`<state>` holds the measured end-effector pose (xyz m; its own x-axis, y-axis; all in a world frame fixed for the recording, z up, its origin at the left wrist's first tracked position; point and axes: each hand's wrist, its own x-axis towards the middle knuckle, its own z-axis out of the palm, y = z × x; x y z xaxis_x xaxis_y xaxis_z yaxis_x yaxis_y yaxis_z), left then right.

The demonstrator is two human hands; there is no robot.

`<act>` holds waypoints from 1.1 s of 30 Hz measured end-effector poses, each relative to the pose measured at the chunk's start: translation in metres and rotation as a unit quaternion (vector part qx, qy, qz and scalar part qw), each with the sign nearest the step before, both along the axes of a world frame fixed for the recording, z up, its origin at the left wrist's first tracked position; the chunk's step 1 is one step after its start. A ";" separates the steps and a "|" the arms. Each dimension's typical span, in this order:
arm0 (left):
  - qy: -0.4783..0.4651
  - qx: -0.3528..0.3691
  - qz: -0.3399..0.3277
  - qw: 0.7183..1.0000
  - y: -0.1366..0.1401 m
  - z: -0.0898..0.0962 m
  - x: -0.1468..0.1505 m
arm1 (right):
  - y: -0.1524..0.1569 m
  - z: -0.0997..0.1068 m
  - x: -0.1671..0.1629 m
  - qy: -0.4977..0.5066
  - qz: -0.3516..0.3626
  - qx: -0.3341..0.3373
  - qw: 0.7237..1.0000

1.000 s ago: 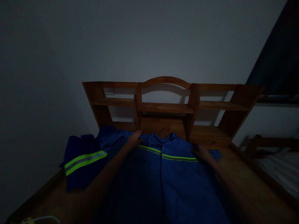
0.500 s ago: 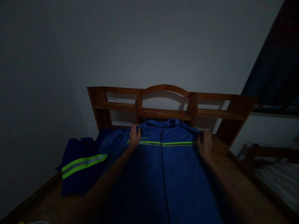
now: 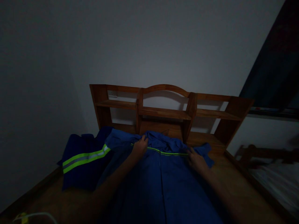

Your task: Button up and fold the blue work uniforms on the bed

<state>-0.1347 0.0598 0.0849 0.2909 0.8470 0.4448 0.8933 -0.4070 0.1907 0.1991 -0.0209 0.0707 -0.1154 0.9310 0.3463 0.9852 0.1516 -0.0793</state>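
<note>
Near the left edge of the wooden bed, a pale cord curves low down; beyond it a dark blue garment with a yellow-green stripe lies towards the far left corner. The left hand, fingers bent, touches a blue jacket beside its rumpled collar; whether it pinches cloth, I cannot tell. The jacket covers the bed's middle, collar towards the far edge. The right hand, blurred, touches the chest stripe's right end, its grip unclear.

This looks like a bedroom in a home. A wooden headboard with shelves stands against the pale far wall, and light bedding lies beside a low wooden frame at right.
</note>
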 end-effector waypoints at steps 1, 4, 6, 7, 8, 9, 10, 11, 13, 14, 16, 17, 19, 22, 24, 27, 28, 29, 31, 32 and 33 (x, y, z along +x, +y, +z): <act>-0.017 0.003 -0.023 1.000 -0.011 0.001 0.008 | -0.007 0.005 -0.011 0.020 0.008 0.015 1.000; -0.056 -0.051 -0.129 0.989 -0.039 -0.011 0.033 | -0.029 0.017 -0.053 0.094 0.100 0.018 0.990; -0.075 -0.117 -0.149 0.979 -0.051 -0.026 0.046 | -0.038 0.018 -0.079 0.134 0.157 -0.015 0.978; -0.083 -0.143 -0.141 0.976 -0.054 -0.034 0.050 | -0.041 0.015 -0.089 0.152 0.173 -0.029 0.973; -0.090 -0.161 -0.130 0.974 -0.056 -0.041 0.051 | -0.042 0.010 -0.096 0.171 0.180 -0.039 0.968; -0.096 -0.171 -0.124 0.973 -0.057 -0.047 0.052 | -0.042 0.003 -0.101 0.191 0.181 -0.045 0.964; -0.101 -0.173 -0.127 0.971 -0.057 -0.051 0.051 | -0.041 -0.004 -0.104 0.212 0.178 -0.048 0.960; -0.105 -0.172 -0.138 0.970 -0.057 -0.054 0.049 | -0.039 -0.012 -0.106 0.232 0.172 -0.051 0.956; -0.109 -0.162 -0.170 0.966 -0.057 -0.056 0.044 | -0.034 -0.025 -0.104 0.262 0.168 -0.058 0.949; -0.108 -0.160 -0.184 0.964 -0.058 -0.057 0.042 | -0.033 -0.029 -0.103 0.270 0.170 -0.061 0.946; -0.102 -0.167 -0.202 0.960 -0.059 -0.057 0.040 | -0.031 -0.034 -0.100 0.278 0.184 -0.068 0.940; -0.101 -0.172 -0.206 0.958 -0.060 -0.057 0.040 | -0.032 -0.034 -0.099 0.280 0.192 -0.070 0.938; -0.113 -0.180 -0.214 0.954 -0.062 -0.059 0.041 | -0.034 -0.033 -0.098 0.286 0.201 -0.069 0.935; -0.144 -0.181 -0.230 0.945 -0.064 -0.063 0.044 | -0.036 -0.032 -0.097 0.284 0.199 -0.064 0.936; -0.159 -0.181 -0.243 0.940 -0.066 -0.064 0.045 | -0.037 -0.033 -0.096 0.280 0.200 -0.066 0.937; -0.183 -0.168 -0.258 0.934 -0.070 -0.063 0.048 | -0.035 -0.036 -0.094 0.284 0.208 -0.072 0.933; -0.194 -0.163 -0.260 0.932 -0.071 -0.063 0.048 | -0.034 -0.037 -0.094 0.289 0.208 -0.072 0.932; -0.207 -0.159 -0.263 0.929 -0.072 -0.062 0.049 | -0.034 -0.037 -0.093 0.296 0.208 -0.072 0.930; -0.243 -0.171 -0.264 0.918 -0.073 -0.062 0.049 | -0.032 -0.038 -0.092 0.315 0.211 -0.074 0.922; -0.272 -0.190 -0.262 0.906 -0.073 -0.063 0.050 | -0.031 -0.038 -0.091 0.328 0.218 -0.080 0.916; -0.307 -0.218 -0.260 0.889 -0.072 -0.065 0.050 | -0.030 -0.038 -0.091 0.344 0.226 -0.091 0.907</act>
<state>-0.0843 -0.0125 0.0198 0.5090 0.8001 0.3175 0.2791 -0.5023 0.8184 0.1084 -0.0504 0.0323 -0.3142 0.8912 0.3271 0.5337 0.4508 -0.7155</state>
